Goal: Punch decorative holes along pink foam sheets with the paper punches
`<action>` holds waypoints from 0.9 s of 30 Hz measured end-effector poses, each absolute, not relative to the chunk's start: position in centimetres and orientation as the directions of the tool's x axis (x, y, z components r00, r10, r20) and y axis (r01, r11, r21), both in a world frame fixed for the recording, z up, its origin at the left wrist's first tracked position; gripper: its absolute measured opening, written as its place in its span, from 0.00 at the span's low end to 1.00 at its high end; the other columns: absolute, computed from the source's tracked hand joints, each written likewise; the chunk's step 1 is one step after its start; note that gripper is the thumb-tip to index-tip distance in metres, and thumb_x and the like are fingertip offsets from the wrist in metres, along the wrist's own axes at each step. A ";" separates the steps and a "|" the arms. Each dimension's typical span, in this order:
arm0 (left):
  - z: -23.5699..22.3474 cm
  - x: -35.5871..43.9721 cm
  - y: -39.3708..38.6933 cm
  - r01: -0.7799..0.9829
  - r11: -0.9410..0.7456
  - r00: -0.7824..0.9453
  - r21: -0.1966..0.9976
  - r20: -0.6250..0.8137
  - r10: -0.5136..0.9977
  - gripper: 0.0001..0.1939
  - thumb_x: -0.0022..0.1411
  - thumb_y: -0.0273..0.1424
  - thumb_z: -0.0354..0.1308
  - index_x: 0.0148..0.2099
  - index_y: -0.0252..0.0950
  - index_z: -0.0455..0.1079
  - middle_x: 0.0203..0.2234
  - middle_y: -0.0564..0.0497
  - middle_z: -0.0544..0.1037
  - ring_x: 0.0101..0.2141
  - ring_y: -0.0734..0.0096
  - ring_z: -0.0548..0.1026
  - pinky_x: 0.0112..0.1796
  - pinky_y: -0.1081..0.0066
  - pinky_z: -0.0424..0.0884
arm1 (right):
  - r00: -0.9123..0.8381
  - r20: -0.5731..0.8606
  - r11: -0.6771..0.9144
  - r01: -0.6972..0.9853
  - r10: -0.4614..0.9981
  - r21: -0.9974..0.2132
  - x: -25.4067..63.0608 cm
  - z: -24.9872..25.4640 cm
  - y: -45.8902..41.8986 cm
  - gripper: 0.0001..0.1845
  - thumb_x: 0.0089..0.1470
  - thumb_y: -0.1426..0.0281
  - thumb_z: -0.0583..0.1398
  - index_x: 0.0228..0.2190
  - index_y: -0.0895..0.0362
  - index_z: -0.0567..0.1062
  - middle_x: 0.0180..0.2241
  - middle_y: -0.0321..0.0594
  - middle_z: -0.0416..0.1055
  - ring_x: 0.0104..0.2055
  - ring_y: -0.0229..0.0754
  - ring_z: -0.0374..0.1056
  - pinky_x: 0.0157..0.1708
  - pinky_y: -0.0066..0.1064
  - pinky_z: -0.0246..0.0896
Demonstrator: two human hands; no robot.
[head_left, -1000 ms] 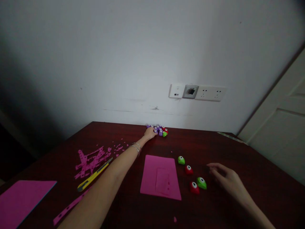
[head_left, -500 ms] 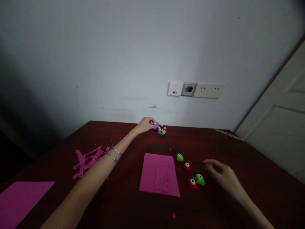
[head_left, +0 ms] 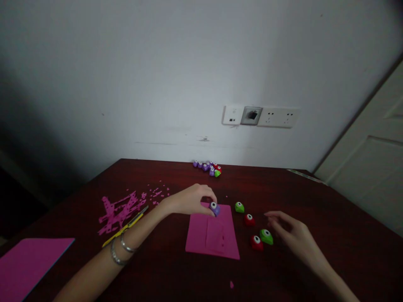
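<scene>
My left hand [head_left: 198, 199] pinches a purple paper punch [head_left: 214, 209] with a dark star on its white top. It holds the punch above the upper part of a pink sheet [head_left: 197, 235], on which a smaller pink rectangle [head_left: 214, 237] lies. Right of the sheet stand a green punch [head_left: 239, 207], a red punch [head_left: 249, 219], a second green punch [head_left: 266, 236] and a second red punch [head_left: 256, 243]. Beside these, my right hand [head_left: 292, 235] rests with loosely bent fingers, thumb and forefinger slightly apart, nothing visible between them.
Purple, red and green punches [head_left: 206, 167] cluster by the wall. On the left lie pink paper offcuts [head_left: 116, 214], tiny scraps [head_left: 157, 193], a yellow utility knife [head_left: 126, 226] partly under my left forearm, and a larger pink sheet [head_left: 31, 264]. Sockets [head_left: 277, 117] are on the wall.
My left hand has come back from the cluster by the wall to the pink sheet, carrying a purple punch. The knife has come into view. My right hand has hardly moved.
</scene>
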State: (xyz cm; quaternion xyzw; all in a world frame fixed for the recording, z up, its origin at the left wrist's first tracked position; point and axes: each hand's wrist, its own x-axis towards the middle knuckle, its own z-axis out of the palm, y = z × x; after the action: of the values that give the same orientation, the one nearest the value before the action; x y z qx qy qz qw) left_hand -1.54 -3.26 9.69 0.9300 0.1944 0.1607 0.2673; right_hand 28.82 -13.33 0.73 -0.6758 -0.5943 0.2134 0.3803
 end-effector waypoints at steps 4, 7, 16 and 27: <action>9.5 -1.4 -3.4 0.266 -0.774 0.884 0.575 0.176 0.434 0.12 0.51 0.34 0.62 0.39 0.36 0.72 0.33 0.50 0.74 0.36 0.72 0.69 0.39 0.71 0.63 | 0.180 0.196 0.038 0.637 0.964 -0.770 27.7 1.1 -13.4 0.19 0.48 0.55 0.56 0.34 0.58 0.75 0.27 0.41 0.73 0.29 0.42 0.68 0.29 0.29 0.64; 9.6 -1.3 -3.7 0.243 -0.765 0.894 0.597 0.169 0.416 0.12 0.51 0.34 0.62 0.38 0.36 0.72 0.33 0.51 0.74 0.36 0.72 0.70 0.39 0.72 0.63 | 0.110 0.201 0.096 0.603 0.973 -0.792 25.5 2.1 -13.9 0.18 0.49 0.57 0.57 0.33 0.57 0.75 0.26 0.40 0.72 0.27 0.40 0.67 0.27 0.27 0.63; 8.5 -0.1 -5.2 0.197 -0.726 0.930 0.659 0.109 0.351 0.11 0.52 0.36 0.61 0.39 0.38 0.72 0.32 0.52 0.74 0.34 0.73 0.70 0.38 0.72 0.64 | -0.112 0.137 0.177 0.567 0.984 -0.804 18.2 3.9 -15.5 0.17 0.43 0.62 0.63 0.36 0.56 0.75 0.24 0.36 0.72 0.22 0.37 0.66 0.20 0.24 0.61; 7.0 0.1 -4.0 0.206 -0.733 0.929 0.648 0.107 0.355 0.14 0.52 0.36 0.62 0.40 0.36 0.72 0.33 0.50 0.75 0.34 0.72 0.71 0.37 0.73 0.65 | -0.064 0.033 0.058 0.434 0.997 -0.899 18.0 3.7 -15.1 0.14 0.44 0.64 0.61 0.34 0.57 0.75 0.29 0.40 0.75 0.29 0.42 0.71 0.20 0.25 0.67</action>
State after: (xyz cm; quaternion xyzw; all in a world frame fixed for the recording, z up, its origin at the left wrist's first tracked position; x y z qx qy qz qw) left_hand 0.10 -4.05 6.98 0.9241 0.1517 0.1124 0.3322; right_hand 17.99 -15.12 3.70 -0.5733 -0.6241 0.3775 0.3732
